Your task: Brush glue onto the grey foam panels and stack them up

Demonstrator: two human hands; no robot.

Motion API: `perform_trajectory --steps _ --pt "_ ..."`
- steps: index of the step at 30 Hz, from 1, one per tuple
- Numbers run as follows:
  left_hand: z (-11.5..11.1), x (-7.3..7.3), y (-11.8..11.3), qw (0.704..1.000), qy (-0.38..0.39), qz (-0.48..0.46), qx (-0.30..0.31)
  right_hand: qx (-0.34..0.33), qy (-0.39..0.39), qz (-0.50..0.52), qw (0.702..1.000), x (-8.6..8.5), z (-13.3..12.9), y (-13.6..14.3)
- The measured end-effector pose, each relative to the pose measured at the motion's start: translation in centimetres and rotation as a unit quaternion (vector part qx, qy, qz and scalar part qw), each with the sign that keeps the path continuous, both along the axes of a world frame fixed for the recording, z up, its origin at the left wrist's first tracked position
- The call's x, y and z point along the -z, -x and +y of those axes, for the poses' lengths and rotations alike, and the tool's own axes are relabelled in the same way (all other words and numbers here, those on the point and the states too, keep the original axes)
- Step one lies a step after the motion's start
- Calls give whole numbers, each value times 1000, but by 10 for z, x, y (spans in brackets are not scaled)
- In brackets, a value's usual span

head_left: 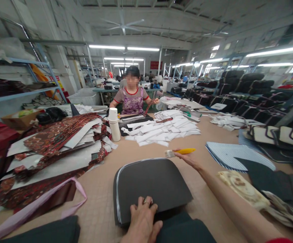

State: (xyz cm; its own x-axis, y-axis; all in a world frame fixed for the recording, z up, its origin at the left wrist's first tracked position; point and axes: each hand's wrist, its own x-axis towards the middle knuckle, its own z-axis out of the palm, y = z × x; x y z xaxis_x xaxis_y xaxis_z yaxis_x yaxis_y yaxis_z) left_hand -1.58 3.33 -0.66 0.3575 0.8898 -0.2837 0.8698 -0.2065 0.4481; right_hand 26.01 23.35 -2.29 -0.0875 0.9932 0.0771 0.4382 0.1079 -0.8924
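Note:
A dark grey rounded panel [151, 182], apparently on a stack of like pieces, lies in front of me with a whitish line along its left and top edge. My left hand [144, 219] rests on the panel's near edge with fingers spread, a ring on one finger. Beyond the panel's far right corner, my right hand [187, 158] is closed round a brush [187, 151] with a yellow handle. The pale bristles point left, just above the panel's far edge. Dark green pieces [184, 229] lie against the panel's near side.
Patterned and white pieces [60, 141] are heaped at left, near a pink strap [45, 202]. White strips [164, 128] and a white bottle [114, 126] stand between me and a seated person [132, 98]. Striped fabric [237, 155] and a stained cream block [242, 189] lie at right.

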Motion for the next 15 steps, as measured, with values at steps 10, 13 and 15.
perform_trajectory --steps 10,13,15 --pt "4 -7 -2 999 17 39 10 93 -44 2 995 10 -34 -3" --pt "6 -16 -5 998 39 54 10 113 -44 4 993 10 -54 -9" --pt "6 -21 -7 997 43 59 8 124 -39 4 992 9 -70 -12"
